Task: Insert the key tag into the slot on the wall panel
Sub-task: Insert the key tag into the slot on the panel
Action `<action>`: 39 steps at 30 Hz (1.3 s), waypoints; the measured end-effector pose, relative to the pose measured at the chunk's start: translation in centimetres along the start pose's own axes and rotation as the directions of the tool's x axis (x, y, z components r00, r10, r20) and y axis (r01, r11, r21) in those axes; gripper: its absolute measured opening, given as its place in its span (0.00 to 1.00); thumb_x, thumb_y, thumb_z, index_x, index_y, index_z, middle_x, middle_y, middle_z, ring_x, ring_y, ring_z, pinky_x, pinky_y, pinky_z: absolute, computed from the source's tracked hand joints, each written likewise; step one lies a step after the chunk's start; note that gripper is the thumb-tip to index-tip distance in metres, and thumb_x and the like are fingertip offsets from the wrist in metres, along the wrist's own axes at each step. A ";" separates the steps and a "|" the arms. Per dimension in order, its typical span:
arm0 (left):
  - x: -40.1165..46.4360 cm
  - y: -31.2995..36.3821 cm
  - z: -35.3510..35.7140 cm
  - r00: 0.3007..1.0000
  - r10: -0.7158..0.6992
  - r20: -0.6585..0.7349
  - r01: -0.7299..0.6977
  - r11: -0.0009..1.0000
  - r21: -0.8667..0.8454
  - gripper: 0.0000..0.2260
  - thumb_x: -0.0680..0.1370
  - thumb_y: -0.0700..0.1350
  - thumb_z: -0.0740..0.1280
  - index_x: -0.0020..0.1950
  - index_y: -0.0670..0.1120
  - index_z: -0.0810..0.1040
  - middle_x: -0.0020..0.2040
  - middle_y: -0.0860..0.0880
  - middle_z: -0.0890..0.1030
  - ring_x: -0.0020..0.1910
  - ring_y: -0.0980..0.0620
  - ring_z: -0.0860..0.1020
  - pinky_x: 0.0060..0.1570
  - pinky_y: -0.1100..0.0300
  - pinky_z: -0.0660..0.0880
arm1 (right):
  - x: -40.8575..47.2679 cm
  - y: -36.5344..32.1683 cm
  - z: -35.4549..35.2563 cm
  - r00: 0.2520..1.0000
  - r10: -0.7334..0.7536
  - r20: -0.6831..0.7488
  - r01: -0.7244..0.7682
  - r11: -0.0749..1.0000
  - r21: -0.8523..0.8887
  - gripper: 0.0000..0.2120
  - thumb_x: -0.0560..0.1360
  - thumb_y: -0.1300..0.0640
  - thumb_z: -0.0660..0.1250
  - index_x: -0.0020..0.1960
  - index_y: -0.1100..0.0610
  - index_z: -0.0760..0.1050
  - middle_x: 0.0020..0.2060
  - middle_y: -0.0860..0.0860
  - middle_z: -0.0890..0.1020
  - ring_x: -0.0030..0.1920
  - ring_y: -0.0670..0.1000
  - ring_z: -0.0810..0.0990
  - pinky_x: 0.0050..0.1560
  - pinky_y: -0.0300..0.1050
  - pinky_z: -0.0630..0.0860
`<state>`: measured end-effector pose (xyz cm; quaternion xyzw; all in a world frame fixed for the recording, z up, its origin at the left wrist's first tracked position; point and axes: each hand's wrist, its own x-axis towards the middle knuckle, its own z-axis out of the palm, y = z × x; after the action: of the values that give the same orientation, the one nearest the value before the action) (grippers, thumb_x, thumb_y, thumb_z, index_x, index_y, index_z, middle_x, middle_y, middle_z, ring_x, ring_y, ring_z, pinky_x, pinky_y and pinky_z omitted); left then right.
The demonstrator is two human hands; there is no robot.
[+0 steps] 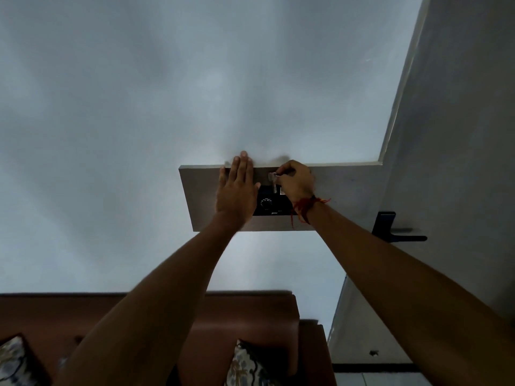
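Nearest me, at six o'clock, the brown sofa (pixel 250 307) sits below my raised arms. My left hand (pixel 237 188) lies flat and open on the wall panel (pixel 342 190), steadying me. At three o'clock of it, my right hand (pixel 296 182) pinches the key tag (pixel 274 181), the key dangling over the black switch plate (pixel 269 203). I can't see the slot, so I should feel for its edge, square the tag, then push gently.

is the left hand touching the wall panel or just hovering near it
Touching. In the head view the left hand lies flat, fingers spread, on the grey wall panel beside the black control unit, with no visible gap or shadow beneath the fingers.
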<state>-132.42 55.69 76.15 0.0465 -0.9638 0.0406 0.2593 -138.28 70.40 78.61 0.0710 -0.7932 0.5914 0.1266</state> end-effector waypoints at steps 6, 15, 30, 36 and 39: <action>0.0 0.0 0.1 1.000 -0.003 0.003 0.003 1.000 0.007 0.29 0.89 0.52 0.50 0.86 0.40 0.48 0.87 0.40 0.46 0.87 0.42 0.47 0.85 0.41 0.49 | 0.4 1.0 -1.0 0.988 -0.084 0.130 0.091 0.995 -0.046 0.10 0.67 0.68 0.69 0.43 0.57 0.85 0.45 0.57 0.87 0.54 0.59 0.84 0.55 0.55 0.82; 0.1 0.1 0.1 1.000 -0.009 0.002 0.009 1.000 -0.008 0.29 0.88 0.52 0.52 0.86 0.40 0.50 0.87 0.40 0.48 0.86 0.42 0.49 0.84 0.40 0.50 | 0.4 1.8 -4.2 0.919 -0.341 0.197 0.377 0.906 -0.193 0.21 0.63 0.67 0.67 0.54 0.54 0.82 0.47 0.52 0.82 0.48 0.51 0.82 0.45 0.39 0.79; 0.1 0.6 -0.3 0.999 -0.022 0.025 0.022 1.000 -0.021 0.28 0.89 0.50 0.51 0.85 0.39 0.49 0.86 0.38 0.48 0.86 0.41 0.48 0.85 0.42 0.50 | 1.1 0.5 -4.2 0.803 -0.457 0.384 0.596 0.624 -0.506 0.10 0.75 0.71 0.66 0.53 0.65 0.83 0.50 0.59 0.80 0.50 0.59 0.81 0.51 0.54 0.82; 0.1 1.0 -0.2 0.998 -0.055 0.040 0.055 0.998 -0.004 0.28 0.89 0.50 0.49 0.86 0.40 0.47 0.87 0.40 0.46 0.87 0.43 0.46 0.85 0.43 0.49 | 0.2 0.8 -3.7 0.757 -0.468 0.457 0.654 0.558 -0.511 0.07 0.73 0.69 0.67 0.49 0.65 0.81 0.49 0.59 0.80 0.47 0.61 0.81 0.48 0.55 0.81; 0.1 1.0 -0.2 0.997 -0.058 0.048 0.058 0.998 0.014 0.28 0.89 0.50 0.49 0.86 0.40 0.46 0.87 0.42 0.45 0.87 0.44 0.45 0.86 0.43 0.49 | 0.9 1.2 -4.0 0.770 -0.454 0.448 0.638 0.554 -0.534 0.11 0.74 0.72 0.64 0.51 0.63 0.81 0.49 0.57 0.81 0.49 0.60 0.81 0.51 0.53 0.80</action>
<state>-132.51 56.71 76.34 0.0771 -0.9678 0.0379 0.2366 -138.98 74.66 78.81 0.3427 -0.8946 0.1867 0.2174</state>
